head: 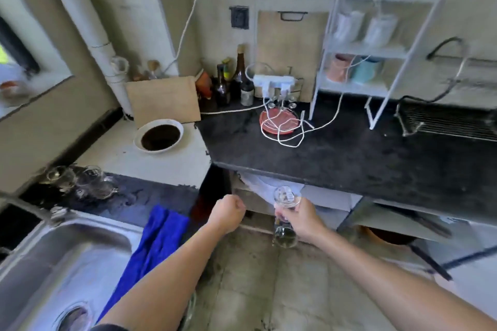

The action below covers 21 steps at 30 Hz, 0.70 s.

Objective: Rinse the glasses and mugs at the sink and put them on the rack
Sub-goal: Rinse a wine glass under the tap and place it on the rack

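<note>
Task early to midway: right hand (301,219) grips a glass (286,195) between sink (53,258) and rack (451,122); left hand (227,213) fisted, empty; other glasses (78,181) wait beside the sink.

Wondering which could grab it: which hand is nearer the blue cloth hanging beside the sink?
Left. The left hand is just right of the blue cloth, not touching it; the right hand is farther right, gripping a glass.

White cables (285,140) lie across a red plate (270,124).
</note>
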Motion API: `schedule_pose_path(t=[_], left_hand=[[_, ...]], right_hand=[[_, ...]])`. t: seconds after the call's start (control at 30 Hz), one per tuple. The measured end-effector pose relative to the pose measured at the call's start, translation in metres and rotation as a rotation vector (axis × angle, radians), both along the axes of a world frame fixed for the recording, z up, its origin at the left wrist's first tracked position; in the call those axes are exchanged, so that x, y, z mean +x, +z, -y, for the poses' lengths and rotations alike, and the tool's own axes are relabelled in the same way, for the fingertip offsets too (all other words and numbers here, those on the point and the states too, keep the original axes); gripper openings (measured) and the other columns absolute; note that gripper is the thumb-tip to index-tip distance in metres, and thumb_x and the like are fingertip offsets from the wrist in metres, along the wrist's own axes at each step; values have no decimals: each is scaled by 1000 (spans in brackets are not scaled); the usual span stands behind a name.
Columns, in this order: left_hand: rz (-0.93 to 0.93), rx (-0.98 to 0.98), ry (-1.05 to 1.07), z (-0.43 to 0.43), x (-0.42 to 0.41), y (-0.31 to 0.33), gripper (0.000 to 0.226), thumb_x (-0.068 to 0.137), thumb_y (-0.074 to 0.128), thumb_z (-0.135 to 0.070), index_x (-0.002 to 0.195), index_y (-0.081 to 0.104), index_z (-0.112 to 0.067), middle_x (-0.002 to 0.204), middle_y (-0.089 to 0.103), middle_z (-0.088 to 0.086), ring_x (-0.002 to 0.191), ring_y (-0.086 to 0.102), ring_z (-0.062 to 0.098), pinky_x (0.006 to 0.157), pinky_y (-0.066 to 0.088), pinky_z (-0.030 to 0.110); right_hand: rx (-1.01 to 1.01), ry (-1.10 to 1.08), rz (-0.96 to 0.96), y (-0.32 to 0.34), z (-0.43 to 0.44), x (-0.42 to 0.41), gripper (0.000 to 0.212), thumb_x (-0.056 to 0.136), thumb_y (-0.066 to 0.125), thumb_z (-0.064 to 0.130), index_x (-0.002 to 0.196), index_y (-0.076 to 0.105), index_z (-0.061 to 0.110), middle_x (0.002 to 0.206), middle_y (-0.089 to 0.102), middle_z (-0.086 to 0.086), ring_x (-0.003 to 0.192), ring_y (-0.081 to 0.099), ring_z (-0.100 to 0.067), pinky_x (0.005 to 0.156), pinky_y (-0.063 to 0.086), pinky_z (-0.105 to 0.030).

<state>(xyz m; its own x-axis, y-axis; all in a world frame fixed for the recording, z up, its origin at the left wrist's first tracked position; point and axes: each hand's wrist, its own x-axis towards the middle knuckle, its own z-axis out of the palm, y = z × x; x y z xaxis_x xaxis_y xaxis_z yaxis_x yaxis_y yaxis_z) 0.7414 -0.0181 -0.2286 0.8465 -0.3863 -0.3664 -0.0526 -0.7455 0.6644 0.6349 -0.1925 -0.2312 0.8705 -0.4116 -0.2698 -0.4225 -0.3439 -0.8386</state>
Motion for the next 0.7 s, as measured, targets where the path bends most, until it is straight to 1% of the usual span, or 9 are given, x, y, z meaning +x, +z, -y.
schedule_pose_path(t=[0.07,0.13,0.2,0.3,0.43,0.5,0.57,0.63,0.7], left_hand=[[1,13,-104,57,-17,-3,23,85,44,-14,80,66,-5,87,71,16,84,68,34,72,54,37],[-9,13,-180,110,-35,-5,19,86,46,-12,78,64,-11,85,69,12,83,67,33,73,55,36],[-16,-3,-249,156,-51,-4,19,86,49,-14,77,65,-10,76,66,11,72,64,31,68,54,37],[12,14,-361,215,-68,0,23,89,49,-19,83,68,-8,81,71,14,75,65,29,69,53,35],[8,14,-465,290,-72,5,19,87,51,-24,79,67,-17,88,72,16,84,68,35,74,57,39],[6,-9,-525,330,-70,9,18,87,52,-21,85,69,-14,89,72,15,85,68,33,76,57,39],[2,-39,-588,373,-65,10,20,89,52,-18,91,70,-9,88,71,13,83,67,29,75,56,37],[1,-46,-638,416,-57,11,21,93,50,-18,95,68,-9,89,70,9,80,66,25,74,56,35],[12,-62,-674,459,-46,14,21,94,49,-21,98,67,-12,92,69,6,82,65,22,77,58,37]], right_hand=[[-30,-66,-12,0,50,-28,35,88,65,31,54,64,24,58,65,9,63,60,-10,68,47,-32],[-40,-149,-10,1,97,-56,37,90,63,30,54,65,20,57,65,5,58,60,-12,64,47,-32],[-47,-223,5,2,139,-81,40,92,60,25,52,63,18,57,66,0,57,60,-15,66,49,-35],[-29,-359,5,5,195,-109,38,92,57,15,53,59,18,58,63,-1,59,58,-17,68,47,-35],[36,-504,-2,5,261,-134,25,94,53,5,73,63,16,66,58,0,63,51,-16,65,40,-30],[-5,-539,-6,5,294,-142,16,93,55,5,93,69,12,75,64,-1,68,56,-13,65,41,-24],[-63,-606,-13,4,330,-147,21,91,60,7,109,70,5,91,72,-6,82,65,-17,70,45,-22],[-88,-676,3,4,367,-148,22,89,64,8,110,69,2,95,73,-6,86,66,-22,80,52,-32],[-126,-739,11,8,402,-144,18,86,68,10,104,73,7,89,72,-7,75,62,-21,81,54,-42]])
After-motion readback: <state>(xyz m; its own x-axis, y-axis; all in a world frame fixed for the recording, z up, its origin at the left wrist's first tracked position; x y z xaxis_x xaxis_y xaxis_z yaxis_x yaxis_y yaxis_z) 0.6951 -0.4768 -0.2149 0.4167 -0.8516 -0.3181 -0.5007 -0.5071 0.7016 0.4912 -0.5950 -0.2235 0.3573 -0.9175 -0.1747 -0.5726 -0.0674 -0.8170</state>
